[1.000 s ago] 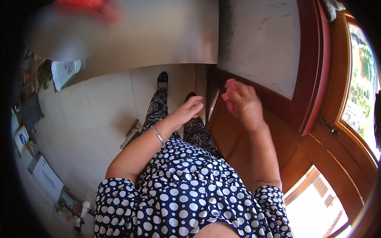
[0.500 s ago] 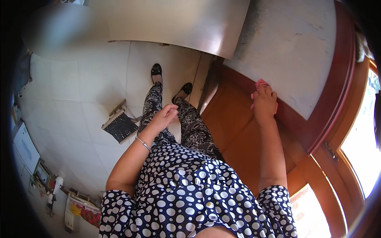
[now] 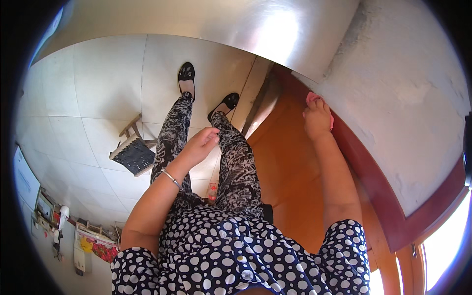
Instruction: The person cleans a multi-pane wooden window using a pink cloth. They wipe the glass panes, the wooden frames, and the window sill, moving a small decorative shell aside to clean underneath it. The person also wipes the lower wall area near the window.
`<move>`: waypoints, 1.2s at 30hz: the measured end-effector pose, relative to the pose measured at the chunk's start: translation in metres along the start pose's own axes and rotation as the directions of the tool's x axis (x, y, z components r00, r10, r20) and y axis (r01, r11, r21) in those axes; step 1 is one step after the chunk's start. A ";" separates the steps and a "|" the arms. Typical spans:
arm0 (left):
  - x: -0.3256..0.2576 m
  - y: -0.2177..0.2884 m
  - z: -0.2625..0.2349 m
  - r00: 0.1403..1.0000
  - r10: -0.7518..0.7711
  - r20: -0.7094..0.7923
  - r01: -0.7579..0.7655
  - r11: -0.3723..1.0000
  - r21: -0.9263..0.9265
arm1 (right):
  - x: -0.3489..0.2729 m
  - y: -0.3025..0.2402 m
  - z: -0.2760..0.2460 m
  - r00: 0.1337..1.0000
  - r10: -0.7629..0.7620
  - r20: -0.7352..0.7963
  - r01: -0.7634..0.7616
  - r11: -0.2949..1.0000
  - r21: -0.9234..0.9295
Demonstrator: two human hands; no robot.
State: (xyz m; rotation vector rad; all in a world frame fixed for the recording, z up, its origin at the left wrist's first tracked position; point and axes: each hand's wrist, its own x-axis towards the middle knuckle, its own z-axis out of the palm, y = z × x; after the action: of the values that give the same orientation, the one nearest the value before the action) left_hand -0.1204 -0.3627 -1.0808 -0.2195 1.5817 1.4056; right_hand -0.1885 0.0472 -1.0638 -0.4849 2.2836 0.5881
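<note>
My right hand [image 3: 318, 120] reaches out to the right, its fingers closed over a pink cloth [image 3: 310, 97]. The cloth is pressed against the dark red wooden trim [image 3: 361, 169] that borders a whitish, worn wall surface [image 3: 398, 93]. Much of the cloth is hidden under the palm and fingers. In front of my legs hangs my left hand [image 3: 200, 144], fingers loosely bent and thumb apart from them, with nothing visible in it. A silver bangle [image 3: 171, 177] circles the left wrist.
Orange-brown wood panelling [image 3: 282, 172] lies below the trim. A large shiny metal surface [image 3: 211, 22] curves across the top. On the tiled floor, a low stool with a dark woven seat [image 3: 133, 156] stands left of my legs. A bottle [image 3: 212, 192] shows between them.
The view has shifted, bringing more wall and metal surface in. My right hand with the cloth has moved slightly up and left along the trim. The left hand stays about where it was.
</note>
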 end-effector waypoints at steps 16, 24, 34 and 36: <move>0.064 -0.083 -0.024 0.997 0.070 0.028 -0.074 0.828 0.555 | 0.149 -0.031 0.208 0.999 0.049 -0.020 -0.046 0.994 0.101; 0.075 -0.057 -0.048 0.994 0.069 0.082 -0.105 0.791 0.603 | 0.207 -0.074 0.134 0.801 0.356 0.481 -0.598 0.497 0.629; 0.069 -0.050 -0.068 0.990 0.089 0.110 -0.139 0.741 0.657 | 0.276 -0.113 0.112 0.702 0.276 0.657 -0.709 0.182 0.682; 0.065 -0.054 -0.065 0.989 0.101 0.105 -0.145 0.740 0.657 | 0.275 -0.113 0.103 0.682 0.261 0.683 -0.728 0.151 0.669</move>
State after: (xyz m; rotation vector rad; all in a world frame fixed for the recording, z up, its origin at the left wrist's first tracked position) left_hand -0.1509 -0.4055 -1.1733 0.3656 1.9666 0.8415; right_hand -0.2610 -0.0370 -1.3578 1.0046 1.8605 -0.4040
